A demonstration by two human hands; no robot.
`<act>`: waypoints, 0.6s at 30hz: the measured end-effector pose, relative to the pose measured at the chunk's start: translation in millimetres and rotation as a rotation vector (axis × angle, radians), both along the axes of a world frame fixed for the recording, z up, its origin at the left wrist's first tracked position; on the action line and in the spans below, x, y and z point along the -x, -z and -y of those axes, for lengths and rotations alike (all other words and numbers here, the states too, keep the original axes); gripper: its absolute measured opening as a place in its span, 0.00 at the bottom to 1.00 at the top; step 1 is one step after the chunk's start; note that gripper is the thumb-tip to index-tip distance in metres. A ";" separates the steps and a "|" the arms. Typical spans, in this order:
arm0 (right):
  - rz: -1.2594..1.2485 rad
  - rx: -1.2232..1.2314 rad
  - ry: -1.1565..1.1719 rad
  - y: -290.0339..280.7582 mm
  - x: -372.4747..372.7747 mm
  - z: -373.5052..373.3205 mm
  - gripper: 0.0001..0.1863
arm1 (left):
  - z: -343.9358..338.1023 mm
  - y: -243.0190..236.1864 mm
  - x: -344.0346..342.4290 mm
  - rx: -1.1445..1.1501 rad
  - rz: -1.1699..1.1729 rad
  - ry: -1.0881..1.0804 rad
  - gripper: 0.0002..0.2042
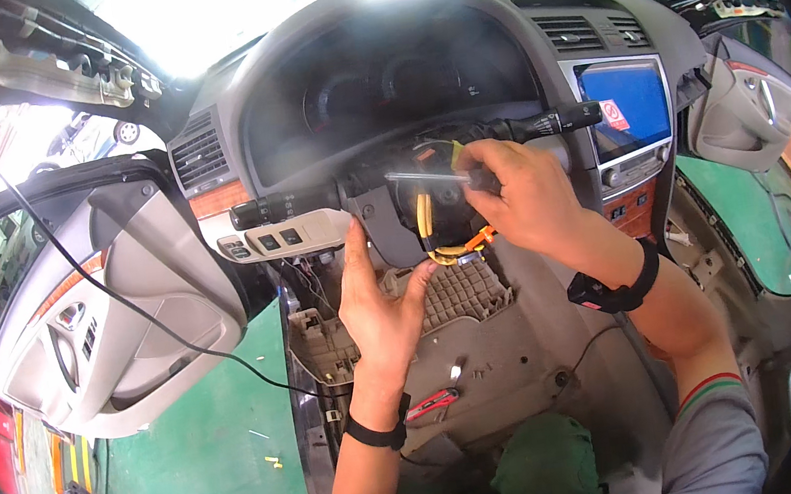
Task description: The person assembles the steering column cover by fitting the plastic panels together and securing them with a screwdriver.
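While R hand [524, 194] pinches screwdriver [425, 177], L hand [379, 313] spread at strg column [387, 228]; green flr [215, 467] below open door [153, 326]

Grey sleeves [711, 440], red and green cuff stripes [709, 386], 2 black wrist straps [627, 296]

screwdriver handle [481, 180] mostly hidden in right hand [529, 189]; gauges [340, 103] hazy; floor bits [481, 372] indistinct.
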State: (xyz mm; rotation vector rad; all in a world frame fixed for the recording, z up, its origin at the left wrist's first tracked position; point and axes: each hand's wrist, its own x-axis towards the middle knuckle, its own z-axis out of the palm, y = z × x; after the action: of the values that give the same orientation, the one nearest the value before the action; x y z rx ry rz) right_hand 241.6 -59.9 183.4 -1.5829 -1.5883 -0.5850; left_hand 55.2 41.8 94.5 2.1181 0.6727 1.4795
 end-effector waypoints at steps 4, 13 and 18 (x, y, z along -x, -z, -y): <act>-0.055 0.045 -0.019 -2.5 -3.4 0.0 0.17 | 3.0 -4.7 7.0 -0.038 -0.072 -0.043 0.48; -0.160 0.082 -0.096 -15.7 -10.0 1.3 0.13 | 7.2 -0.8 5.0 0.107 -0.097 -0.065 0.46; -0.253 0.075 -0.070 -39.9 -17.9 3.5 0.10 | 11.1 -7.6 5.0 0.084 -0.110 -0.064 0.46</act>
State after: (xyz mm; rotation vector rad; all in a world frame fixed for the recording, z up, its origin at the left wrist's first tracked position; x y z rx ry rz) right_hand 259.6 -63.4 223.3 -1.5805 -1.4816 -0.2770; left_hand 50.2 30.7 102.1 2.1436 0.8349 1.3508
